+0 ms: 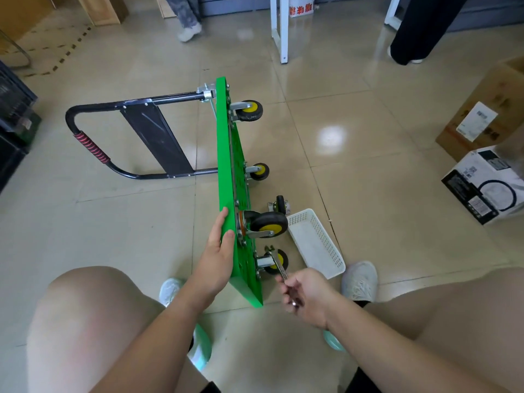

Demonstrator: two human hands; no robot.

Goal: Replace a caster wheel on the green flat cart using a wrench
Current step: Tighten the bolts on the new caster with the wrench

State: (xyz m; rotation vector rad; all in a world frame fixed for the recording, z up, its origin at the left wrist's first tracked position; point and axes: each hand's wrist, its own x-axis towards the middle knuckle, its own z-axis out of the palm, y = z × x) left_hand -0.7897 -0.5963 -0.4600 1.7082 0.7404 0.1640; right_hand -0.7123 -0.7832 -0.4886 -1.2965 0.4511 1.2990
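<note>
The tiled floor (368, 137) carries everything here. The green flat cart (224, 154) has been stood on its long edge, its folding handle (93, 150) laid out flat on the side away from the wrench grip. Two cardboard boxes (482, 188) are set well apart from both hands, on the far right. A white basket (314, 242) lies on the floor just beyond the right grip.

Four casters are seen projecting from the underside. The nearest caster wheel (264, 262) sits just ahead of the right grip. A larger caster (268, 225) is mounted level with the left hand's fingertips. A loose caster wheel (280, 205) rests on the floor past the basket's far corner; whether it is the old part or the new one cannot be told.

The left hand (218, 248) is laid against the cart's raised edge, fingers straight and spread along the deck, so the cart is only steadied, not clasped. The right hand (306, 296) is pinched round the shaft of the wrench (279, 266), whose open jaws are held up beside the nearest caster's mount, apparently not yet seated on a nut.

The step in hand is judged to be working the fastening of that nearest caster. Next, the wrench head would need to be lowered squarely onto a mounting nut and turned. The deck should be braced firmly meanwhile, since a cart balanced on edge could tip under the torque.
</note>
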